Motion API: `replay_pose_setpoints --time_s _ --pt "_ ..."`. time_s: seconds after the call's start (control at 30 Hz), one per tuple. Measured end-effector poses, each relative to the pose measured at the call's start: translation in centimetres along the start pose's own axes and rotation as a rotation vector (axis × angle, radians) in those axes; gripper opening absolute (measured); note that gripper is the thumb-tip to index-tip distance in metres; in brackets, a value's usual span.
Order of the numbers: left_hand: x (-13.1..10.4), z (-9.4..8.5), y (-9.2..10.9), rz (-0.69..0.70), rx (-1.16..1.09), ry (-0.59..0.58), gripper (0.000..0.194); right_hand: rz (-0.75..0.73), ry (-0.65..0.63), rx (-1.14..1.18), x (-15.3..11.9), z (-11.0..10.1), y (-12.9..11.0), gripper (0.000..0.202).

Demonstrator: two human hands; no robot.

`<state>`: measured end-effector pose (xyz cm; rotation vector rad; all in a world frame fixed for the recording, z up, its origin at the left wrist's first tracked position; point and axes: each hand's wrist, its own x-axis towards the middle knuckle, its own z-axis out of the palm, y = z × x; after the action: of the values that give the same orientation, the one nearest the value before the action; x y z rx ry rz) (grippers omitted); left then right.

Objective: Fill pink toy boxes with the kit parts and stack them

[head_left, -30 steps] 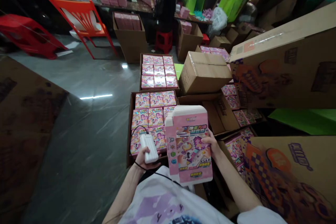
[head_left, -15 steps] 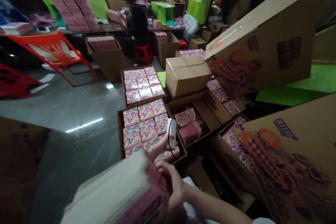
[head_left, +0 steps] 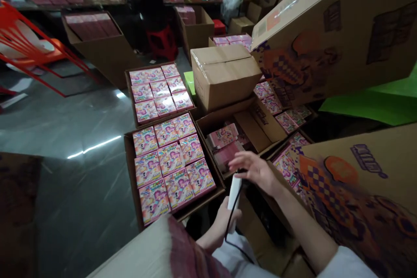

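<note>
Before an open brown cardboard carton [head_left: 224, 115], the left hand [head_left: 221, 223] is gripping a white rectangular device [head_left: 234, 191]; the loosely open right hand [head_left: 257, 173] is hovering by its top (a blurred pink-and-white stack [head_left: 185, 247] is partly hiding the left forearm [head_left: 208, 240]).

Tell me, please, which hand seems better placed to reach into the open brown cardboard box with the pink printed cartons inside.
Probably the right hand: it is open, seems to hold nothing, and appears nearer that box, while the left hand is wrapped around a white rectangular device.
</note>
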<state>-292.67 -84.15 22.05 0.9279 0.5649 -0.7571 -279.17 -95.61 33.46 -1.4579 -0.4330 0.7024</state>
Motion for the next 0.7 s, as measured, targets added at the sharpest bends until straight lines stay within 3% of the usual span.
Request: replay_pose_setpoints --time_s 0.07,0.13,0.17,0.23,0.33,0.5,0.6,0.7 --pt "1.5 0.5 0.3 -0.075 0.066 0.141 0.027 0.111 0.122 0.002 3.7 -6.8 4.7 0.061" --pt "2.4 0.3 0.8 -0.091 0.159 0.209 0.031 0.15 0.296 -0.145 7.7 -12.7 10.7 0.062" --pt "2.6 -0.1 1.1 -0.057 0.202 0.211 0.036 0.21 0.315 -0.287 9.6 -14.8 14.0 0.059" --pt "3.3 -0.8 1.4 0.062 0.283 0.201 0.047 0.427 0.191 -0.63 12.9 -17.5 20.8 0.052" --pt "5.3 -1.8 0.9 0.093 0.262 0.154 0.057 0.642 0.042 -0.831 16.1 -18.3 30.5 0.05" --pt "10.3 -3.2 -1.2 -0.291 0.052 0.063 0.043 0.76 -0.133 -1.097 18.2 -17.4 44.4 0.055" --pt "11.9 -4.5 -1.1 -0.233 0.055 0.101 0.056 0.716 -0.226 -1.245 18.9 -17.8 50.7 0.061" --pt "12.7 -5.9 -0.8 -0.247 0.152 0.141 0.057 0.663 -0.305 -1.354 19.0 -19.2 54.6 0.077"
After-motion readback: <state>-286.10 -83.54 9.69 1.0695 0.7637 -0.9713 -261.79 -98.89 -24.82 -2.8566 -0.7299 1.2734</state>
